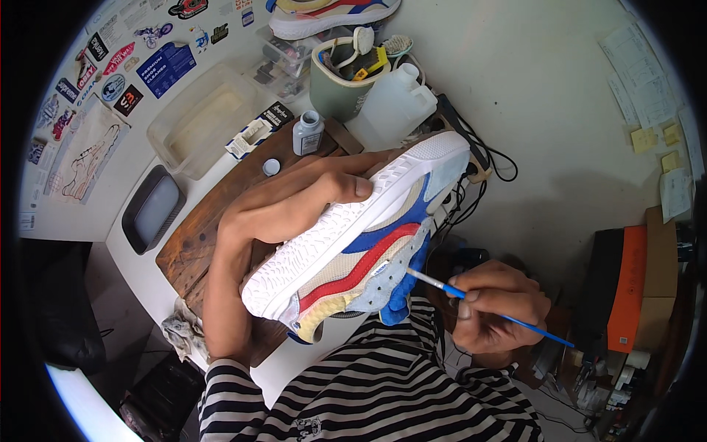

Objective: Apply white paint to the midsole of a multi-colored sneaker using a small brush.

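Left hand (283,211) holds a sneaker (359,247), right hand (501,309) a blue brush (446,288).

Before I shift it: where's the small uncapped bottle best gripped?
Grip the small uncapped bottle around its round body, below the neck, probably from the left over the wooden board: it stands upright, and the left hand crowds its near side.

- Two hands in play here: one left hand (276,210), one right hand (501,306)!
- Two shoes on show, a near shoe (361,239) and a far shoe (331,18)!
- Just the one paintbrush (451,290), folks!
- One bottle (308,138), one loose cap (272,167)!
- One clear tub (202,140), and there's one dark tray (132,221)!
- One green bucket (335,96), one translucent jug (390,107)!
- A single crumpled cloth (184,331)!
- And that's one orange box (627,287)!
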`<state>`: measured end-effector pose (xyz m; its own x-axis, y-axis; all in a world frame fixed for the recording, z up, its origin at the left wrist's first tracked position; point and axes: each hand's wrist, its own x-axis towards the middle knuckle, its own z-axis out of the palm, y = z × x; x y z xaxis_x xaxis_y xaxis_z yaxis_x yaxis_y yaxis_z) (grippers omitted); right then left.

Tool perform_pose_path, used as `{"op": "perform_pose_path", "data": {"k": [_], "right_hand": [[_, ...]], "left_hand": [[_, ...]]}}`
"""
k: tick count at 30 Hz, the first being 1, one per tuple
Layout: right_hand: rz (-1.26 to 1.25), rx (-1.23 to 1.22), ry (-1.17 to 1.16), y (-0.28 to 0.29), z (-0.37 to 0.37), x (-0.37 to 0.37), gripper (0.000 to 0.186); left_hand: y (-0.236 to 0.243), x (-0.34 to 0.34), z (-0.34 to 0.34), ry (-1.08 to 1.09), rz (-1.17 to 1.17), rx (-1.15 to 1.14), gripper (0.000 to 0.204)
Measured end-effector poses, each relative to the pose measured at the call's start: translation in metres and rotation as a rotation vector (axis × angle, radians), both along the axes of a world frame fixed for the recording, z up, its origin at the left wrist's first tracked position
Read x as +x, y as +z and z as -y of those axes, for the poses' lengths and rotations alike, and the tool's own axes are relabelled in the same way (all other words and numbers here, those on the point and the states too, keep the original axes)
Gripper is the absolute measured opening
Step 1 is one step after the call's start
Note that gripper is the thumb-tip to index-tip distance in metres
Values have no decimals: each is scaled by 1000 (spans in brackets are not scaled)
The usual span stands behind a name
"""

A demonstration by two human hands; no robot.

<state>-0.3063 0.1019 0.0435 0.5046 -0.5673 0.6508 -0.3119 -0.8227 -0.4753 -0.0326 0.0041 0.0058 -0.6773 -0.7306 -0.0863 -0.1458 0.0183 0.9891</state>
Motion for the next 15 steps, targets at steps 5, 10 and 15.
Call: {"op": "perform_pose_path", "data": {"k": [5, 10, 15], "right_hand": [[-39, 59, 127, 2, -3, 8, 20], [23, 7, 14, -3, 1, 4, 17], [-22, 67, 116, 4, 1, 9, 14]], "left_hand": [[-6, -1, 1, 16, -28, -54, 71], [-2, -1, 2, 37, 33, -84, 71], [-1, 1, 1, 2, 19, -31, 71]]}}
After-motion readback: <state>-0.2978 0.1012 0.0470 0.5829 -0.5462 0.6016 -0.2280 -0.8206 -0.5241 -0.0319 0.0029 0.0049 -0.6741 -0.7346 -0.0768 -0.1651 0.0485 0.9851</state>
